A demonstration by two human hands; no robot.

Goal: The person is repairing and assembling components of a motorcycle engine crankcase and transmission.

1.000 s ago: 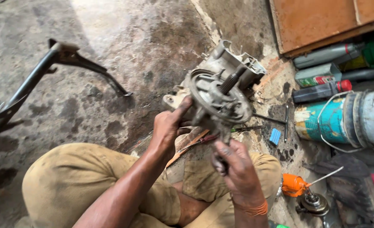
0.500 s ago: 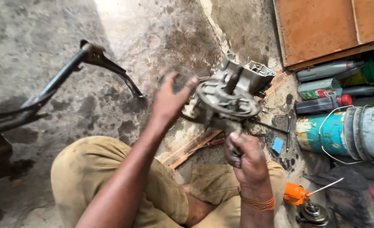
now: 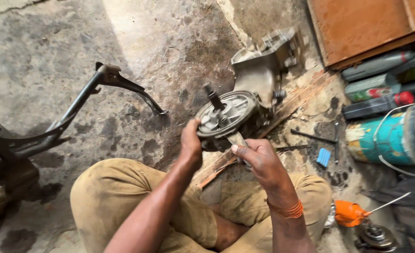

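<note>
Left hand [image 3: 191, 143] cupped on lower-left rim of the round ribbed cover [image 3: 226, 115], fingers wrapped behind the edge, thumb side up. Right hand [image 3: 256, 159] closed around a flat metal tool [image 3: 237, 139], tip tucked under the cover's bottom edge; prob a chisel or wrench, too blurred to tell. Orange thread band on right wrist.

Cover sits on front of a grey engine casing [image 3: 263, 65], tilted toward camera, w/ a dark stub shaft [image 3: 214, 97] sticking up-left from its centre. Casing rests on the concrete floor [image 3: 76, 37], just ahead of the person's crossed legs in khaki trousers [image 3: 123, 201]. Thin wood strip [image 3: 291, 105] runs diagonally under/beside casing.

Left: black bent metal frame [image 3: 76, 107] lying on floor, well apart from the hands.

Right side, packages etc.:
- rusty orange-brown panel [image 3: 362, 28], top right
- three spray cans [image 3: 380, 84] lying on their sides below it: grey, grey-green w/ red label patch, dark w/ red cap
- teal cylindrical tin [image 3: 383, 140], scuffed white patches, on its side, white wire looped over it
- small blue ridged piece [image 3: 324, 157] on floor near tin, thin dark rods beside it
- orange oil can [image 3: 352, 213] w/ thin spout, by right knee; round metal part just below it.
</note>
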